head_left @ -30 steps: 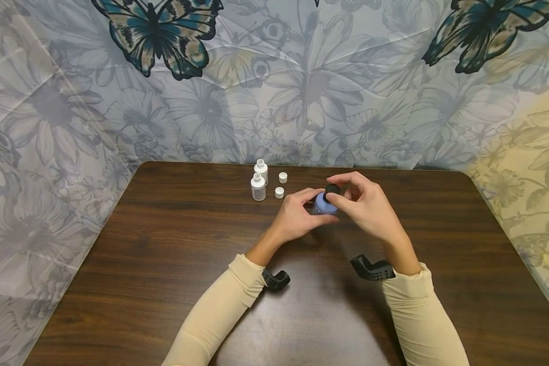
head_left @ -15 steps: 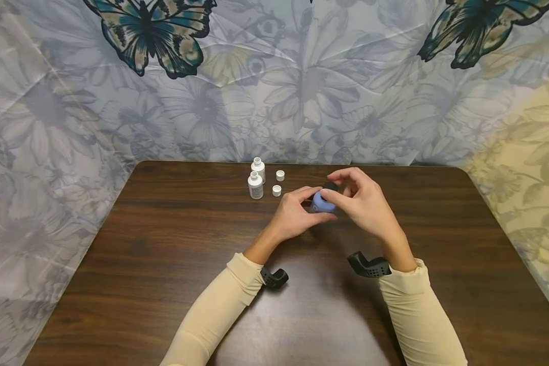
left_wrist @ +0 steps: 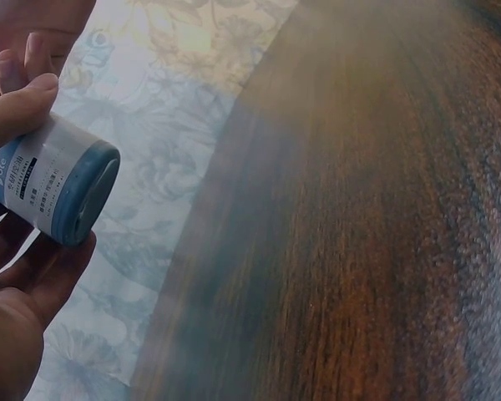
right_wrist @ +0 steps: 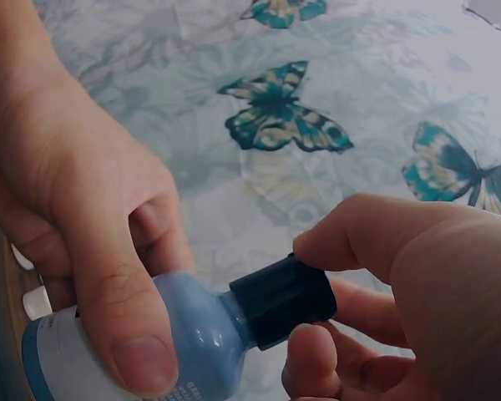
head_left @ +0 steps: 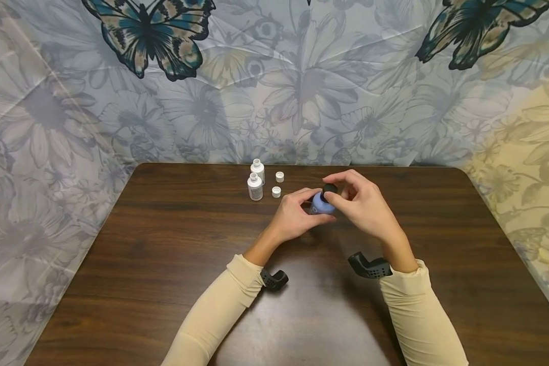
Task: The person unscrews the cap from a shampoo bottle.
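Note:
A small blue bottle (head_left: 322, 205) with a white printed label is held tilted above the table. My left hand (head_left: 295, 216) grips its body between thumb and fingers; in the left wrist view the bottle's blue base (left_wrist: 88, 192) faces outward. With thumb and fingertips, my right hand (head_left: 363, 203) pinches the black cap (head_left: 329, 190). The right wrist view shows the cap (right_wrist: 284, 301) sitting at the neck of the bottle (right_wrist: 204, 330), with the left thumb pressed along the label.
Two small white bottles (head_left: 255, 187) without caps stand at the back of the dark wooden table (head_left: 187, 234). Two white caps (head_left: 276, 192) lie to their right. Behind the table's far edge hangs a floral cloth (head_left: 302, 91) with butterflies.
Both hands keep their hold on the blue bottle and its black cap. The right fingers shift slightly around the cap, which shows more now than half a second ago.

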`<state>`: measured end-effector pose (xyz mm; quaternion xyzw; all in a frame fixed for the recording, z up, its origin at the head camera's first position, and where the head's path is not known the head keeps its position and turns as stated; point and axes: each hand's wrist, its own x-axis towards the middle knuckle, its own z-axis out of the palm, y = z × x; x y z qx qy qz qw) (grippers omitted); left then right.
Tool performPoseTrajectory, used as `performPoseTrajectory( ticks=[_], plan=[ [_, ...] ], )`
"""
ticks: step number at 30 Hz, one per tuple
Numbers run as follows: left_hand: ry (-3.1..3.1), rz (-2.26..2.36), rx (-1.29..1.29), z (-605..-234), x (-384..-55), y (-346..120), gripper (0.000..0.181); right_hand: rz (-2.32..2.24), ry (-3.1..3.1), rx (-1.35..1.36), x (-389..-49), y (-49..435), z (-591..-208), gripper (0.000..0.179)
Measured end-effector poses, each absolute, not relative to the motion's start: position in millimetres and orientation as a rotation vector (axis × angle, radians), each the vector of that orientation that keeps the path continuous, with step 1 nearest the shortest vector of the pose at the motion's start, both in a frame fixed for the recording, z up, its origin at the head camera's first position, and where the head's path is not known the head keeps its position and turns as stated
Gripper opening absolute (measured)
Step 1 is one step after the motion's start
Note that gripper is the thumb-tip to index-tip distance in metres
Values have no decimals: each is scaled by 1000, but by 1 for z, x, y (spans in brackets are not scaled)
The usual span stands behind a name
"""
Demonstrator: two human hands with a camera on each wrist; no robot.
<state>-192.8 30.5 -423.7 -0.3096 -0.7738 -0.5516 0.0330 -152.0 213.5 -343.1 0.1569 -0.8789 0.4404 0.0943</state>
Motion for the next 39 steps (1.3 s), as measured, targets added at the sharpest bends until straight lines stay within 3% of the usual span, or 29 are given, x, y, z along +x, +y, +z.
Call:
performPoseTrajectory(
  ticks=[9, 21, 30, 39],
  plan=[
    [-2333, -1692, -986, -423, -192, 29, 49, 1237, -2620, 326, -153, 210, -345, 35],
    [-2390, -1687, -948, -422, -192, 31, 54, 1211, -2598, 472, -153, 212, -345, 25],
    [-2358, -1668, -969, -425, -192, 30, 52, 1181, -2631, 339, -154, 209, -347, 39],
    [-2355, -1672, -978, -425, -191, 30, 53, 1170, -2590, 402, -152, 207, -349, 28]
  ],
)
